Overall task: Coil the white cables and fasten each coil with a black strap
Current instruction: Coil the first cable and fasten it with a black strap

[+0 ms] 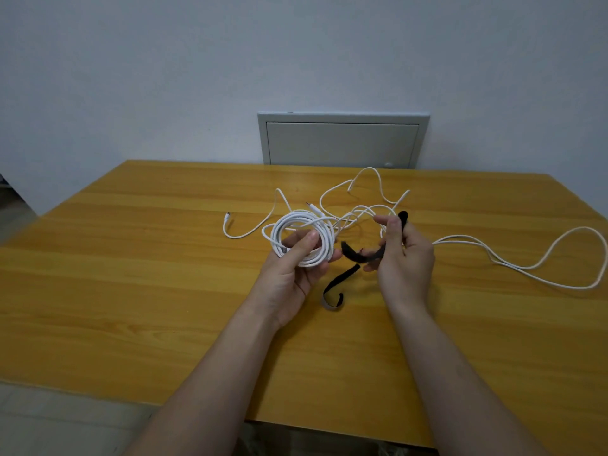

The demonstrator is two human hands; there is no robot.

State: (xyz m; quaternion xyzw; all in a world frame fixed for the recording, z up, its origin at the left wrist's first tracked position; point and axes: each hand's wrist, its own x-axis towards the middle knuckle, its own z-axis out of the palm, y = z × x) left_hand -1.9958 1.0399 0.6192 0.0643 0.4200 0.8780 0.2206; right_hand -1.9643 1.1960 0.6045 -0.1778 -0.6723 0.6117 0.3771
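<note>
My left hand (292, 268) grips a round coil of white cable (297, 230) just above the wooden table (131, 258), thumb pressed across the turns. My right hand (403, 255) pinches a black strap (362, 256), which curves from above my fingers down towards the coil. A second black strap (337, 287) lies curled on the table between my hands. Loose white cable (526, 258) sprawls behind and to the right of my hands, with a plug end (227, 214) lying at the left.
A grey wall cabinet (342, 143) stands behind the table's far edge. The table's near edge runs below my forearms, with floor visible at the lower left.
</note>
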